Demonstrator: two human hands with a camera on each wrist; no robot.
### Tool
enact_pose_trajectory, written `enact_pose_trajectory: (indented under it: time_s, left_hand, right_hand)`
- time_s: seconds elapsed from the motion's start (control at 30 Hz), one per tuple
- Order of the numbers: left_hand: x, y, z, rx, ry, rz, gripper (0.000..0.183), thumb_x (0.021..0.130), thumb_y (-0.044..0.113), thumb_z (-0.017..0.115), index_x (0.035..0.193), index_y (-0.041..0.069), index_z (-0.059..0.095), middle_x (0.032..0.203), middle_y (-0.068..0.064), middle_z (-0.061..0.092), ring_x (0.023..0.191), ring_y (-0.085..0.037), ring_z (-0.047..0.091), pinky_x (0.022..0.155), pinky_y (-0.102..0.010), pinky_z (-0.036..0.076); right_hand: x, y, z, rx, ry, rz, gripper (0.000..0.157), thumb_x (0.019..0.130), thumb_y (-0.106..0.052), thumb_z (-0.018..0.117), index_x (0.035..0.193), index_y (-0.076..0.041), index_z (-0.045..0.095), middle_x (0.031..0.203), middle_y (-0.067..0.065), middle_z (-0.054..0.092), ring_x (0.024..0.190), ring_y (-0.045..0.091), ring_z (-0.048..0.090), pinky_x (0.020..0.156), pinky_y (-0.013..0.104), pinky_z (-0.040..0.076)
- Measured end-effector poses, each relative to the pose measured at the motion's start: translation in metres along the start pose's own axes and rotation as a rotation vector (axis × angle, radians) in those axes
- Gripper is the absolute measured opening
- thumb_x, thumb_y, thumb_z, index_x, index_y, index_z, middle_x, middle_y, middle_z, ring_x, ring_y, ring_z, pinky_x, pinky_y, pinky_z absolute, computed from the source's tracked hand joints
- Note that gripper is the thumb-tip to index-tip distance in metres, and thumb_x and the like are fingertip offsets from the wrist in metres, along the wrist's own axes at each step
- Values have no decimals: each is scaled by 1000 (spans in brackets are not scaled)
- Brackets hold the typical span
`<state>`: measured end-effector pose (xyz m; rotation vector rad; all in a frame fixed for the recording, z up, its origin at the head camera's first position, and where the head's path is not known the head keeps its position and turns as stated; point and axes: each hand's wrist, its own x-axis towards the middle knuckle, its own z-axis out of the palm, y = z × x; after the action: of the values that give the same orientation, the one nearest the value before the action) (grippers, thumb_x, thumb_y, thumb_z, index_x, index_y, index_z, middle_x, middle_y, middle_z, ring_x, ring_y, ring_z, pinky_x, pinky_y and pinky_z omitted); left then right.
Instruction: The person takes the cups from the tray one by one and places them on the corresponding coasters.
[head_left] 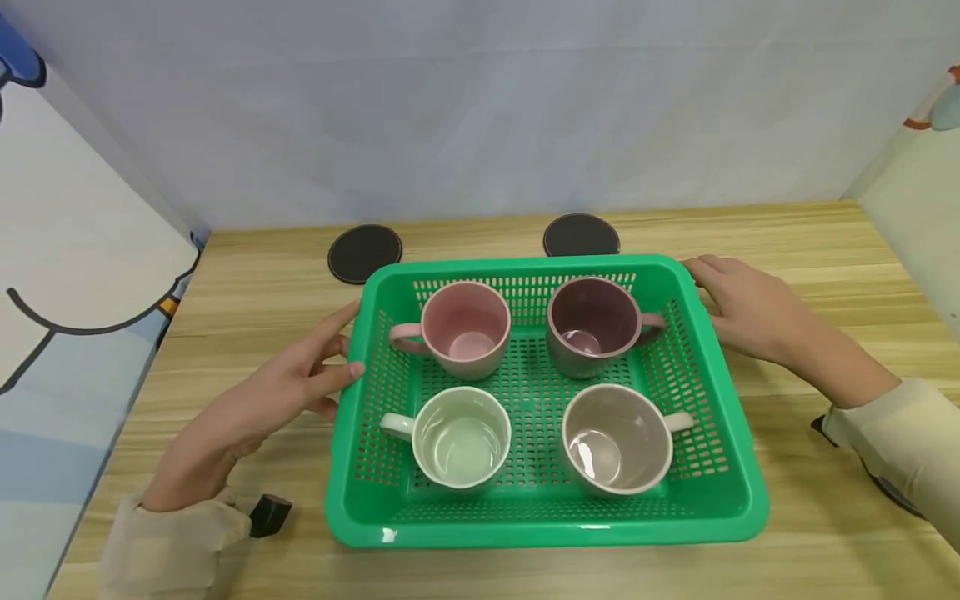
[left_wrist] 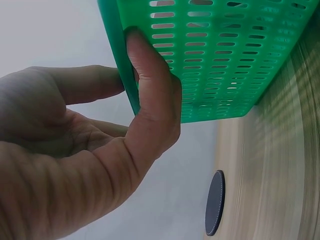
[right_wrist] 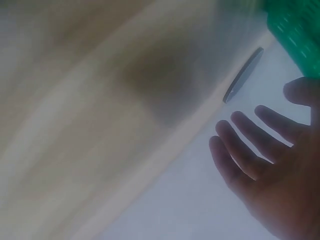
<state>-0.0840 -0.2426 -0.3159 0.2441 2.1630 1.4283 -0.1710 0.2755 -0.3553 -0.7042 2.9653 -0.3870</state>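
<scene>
A green plastic basket [head_left: 536, 533] with slotted walls holds a pink mug [head_left: 467, 329], a dark purple mug [head_left: 592, 325], a pale green mug [head_left: 462, 437] and a beige-grey mug [head_left: 617, 439], all upright. My left hand [head_left: 300, 367] grips the basket's left rim. In the left wrist view, fingers [left_wrist: 155, 95] curl against the slotted wall under the rim, and another digit lies on the rim's outer side. By the right rim is my right hand [head_left: 750, 308], its fingertips partly hidden there. The right wrist view shows its fingers [right_wrist: 245, 145] spread and relaxed, holding nothing.
Two round black coasters lie on the wooden table [head_left: 255, 308] behind the basket, a left one [head_left: 365, 253] and a right one [head_left: 581, 236]. Another dark round edge [head_left: 896, 496] shows partly beneath the right sleeve. A pale cloth wall [head_left: 487, 125] rises behind the table.
</scene>
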Motion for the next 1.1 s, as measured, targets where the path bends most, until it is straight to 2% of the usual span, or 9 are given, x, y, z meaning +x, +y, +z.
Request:
enact_pose_trajectory:
  time_s: [0.17,0.43,0.67,0.9,1.1]
  left_hand:
    - [2,1,0,12,-2,0,77,111,17,50,170,26,0,133,-27,53,96,-20,72,77,-39,63]
    - [4,3,0,17,-5,2,77,111,17,49,170,28,0,136,-27,54,96,-20,72,78,-38,63]
    - [1,2,1,16,-4,1,77,111,16,49,170,27,0,135,-27,55,96,-19,72,78,-38,63]
    - [1,1,1,8,-7,-1,77,111,17,49,170,28,0,138,-27,54,96,-20,72,78,-38,63]
    - [-1,0,1,1,-3,-4,77,112,16,48,170,29,0,140,-27,52,97,-20,72,79,-38,64]
  right_hand:
    - [-18,6,3,13,9,-12,44,105,-33,62,141,-9,58,138,19,64,122,41,63,94,64,53]
    - [-43,12,5,-31,29,7,43,105,-22,62,143,-4,56,136,23,65,118,44,66,92,65,54]
    - [-64,13,9,-55,44,44,44,104,-24,64,142,-2,58,131,26,67,111,45,68,87,65,55]
    - [-95,19,10,-81,2,103,51,104,-25,65,146,1,52,134,34,61,116,54,61,88,70,50]
    - [-117,28,16,-78,6,156,53,105,-26,64,146,5,50,133,39,58,113,59,58,86,71,49]
